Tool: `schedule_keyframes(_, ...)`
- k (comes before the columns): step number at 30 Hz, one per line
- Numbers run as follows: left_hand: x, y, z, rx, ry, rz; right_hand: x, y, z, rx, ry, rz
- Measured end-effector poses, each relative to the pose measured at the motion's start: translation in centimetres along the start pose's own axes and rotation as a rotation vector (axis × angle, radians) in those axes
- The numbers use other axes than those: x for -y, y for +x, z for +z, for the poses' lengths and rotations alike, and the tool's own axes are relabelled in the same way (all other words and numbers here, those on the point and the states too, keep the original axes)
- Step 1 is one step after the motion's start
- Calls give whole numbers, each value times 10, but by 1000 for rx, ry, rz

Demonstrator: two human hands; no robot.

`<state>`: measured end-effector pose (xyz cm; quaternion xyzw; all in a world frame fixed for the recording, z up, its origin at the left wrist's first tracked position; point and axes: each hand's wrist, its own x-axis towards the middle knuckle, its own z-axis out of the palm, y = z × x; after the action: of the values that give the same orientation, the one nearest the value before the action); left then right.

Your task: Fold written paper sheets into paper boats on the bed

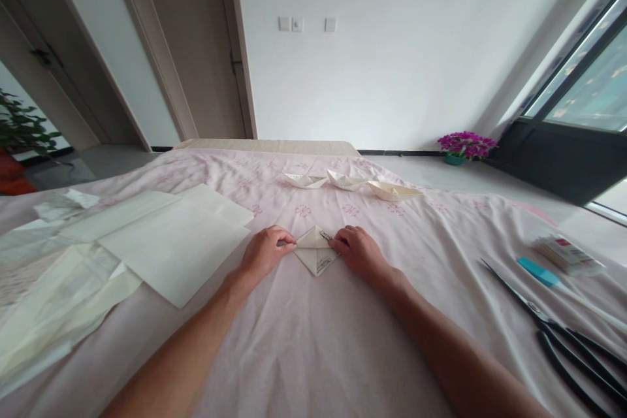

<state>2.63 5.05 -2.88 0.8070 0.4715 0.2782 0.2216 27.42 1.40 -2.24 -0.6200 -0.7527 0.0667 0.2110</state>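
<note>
A small piece of folded paper (316, 255), diamond-shaped with printed marks along two of its edges, lies on the pink flowered cloth (294, 346). My left hand (266, 248) pinches its left corner between thumb and fingers. At the opposite corner my right hand (360, 247) grips the paper the same way, fingers curled. Beyond the hands, three folded paper boats stand in a row: a left boat (306, 181), a middle boat (347, 181) and a yellowish right boat (394, 191).
Flat paper sheets (176, 248) lie to the left, beside crumpled paper (73, 300). On the right are large black-handled scissors (539, 317), a blue-ended tool (539, 271) and a clear-wrapped pack (568, 253). Purple flowers (467, 144) stand on the floor by the wall.
</note>
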Motion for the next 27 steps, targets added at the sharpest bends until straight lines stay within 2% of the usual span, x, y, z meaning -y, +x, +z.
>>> schedule_keyframes(3, -4, -2, 6, -68, 90, -31, -1, 0, -1, 17, 11, 8)
schedule_keyframes(7, -10, -5, 8, -97, 208, 22, 1, -2, -4, 27, -3, -22)
schedule_keyframes(15, -12, -4, 13, -86, 444, 65, 4, -1, -5, 36, -52, -15)
schedule_keyframes(27, -12, -1, 18, -74, 613, 88, 4, -1, -2, -2, -111, -6)
